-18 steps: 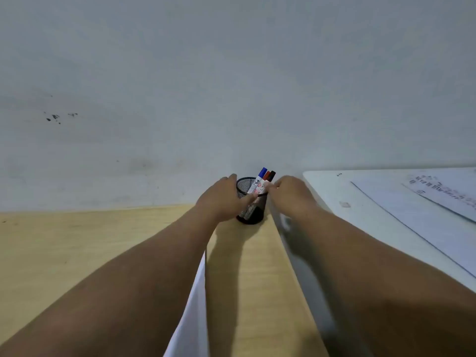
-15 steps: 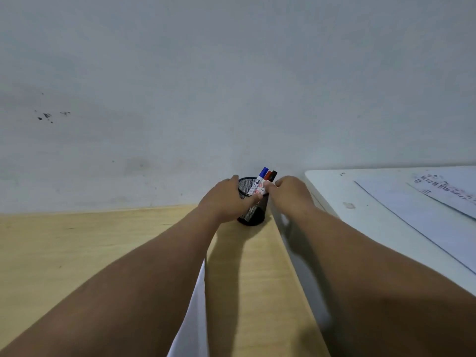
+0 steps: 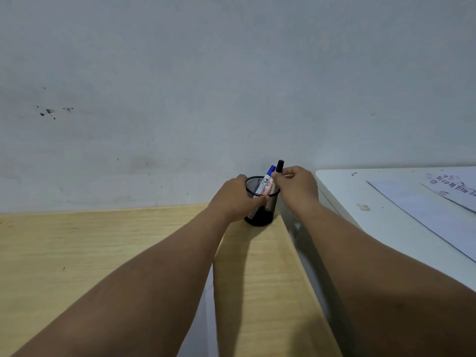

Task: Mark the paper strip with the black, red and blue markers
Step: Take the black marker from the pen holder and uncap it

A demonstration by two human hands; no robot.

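A black mesh pen cup (image 3: 268, 210) stands at the far right corner of the wooden desk (image 3: 77, 253), against the wall. My left hand (image 3: 234, 199) wraps around the cup's left side. My right hand (image 3: 296, 186) pinches the black marker (image 3: 279, 166), whose black cap sticks up above the cup rim. The blue marker (image 3: 266, 180) leans inside the cup, blue cap upward. The red marker is hidden behind my right fingers. A white paper strip (image 3: 208, 300) lies on the desk, mostly covered by my left forearm.
A white table (image 3: 381, 217) adjoins the desk on the right, carrying white sheets (image 3: 438, 212), some printed. A narrow gap separates the two surfaces. A grey wall (image 3: 231, 86) rises right behind the cup.
My right hand has lifted the black marker, so its cap now stands higher than the blue one. The red cap has slipped out of sight. My left hand stays on the cup.
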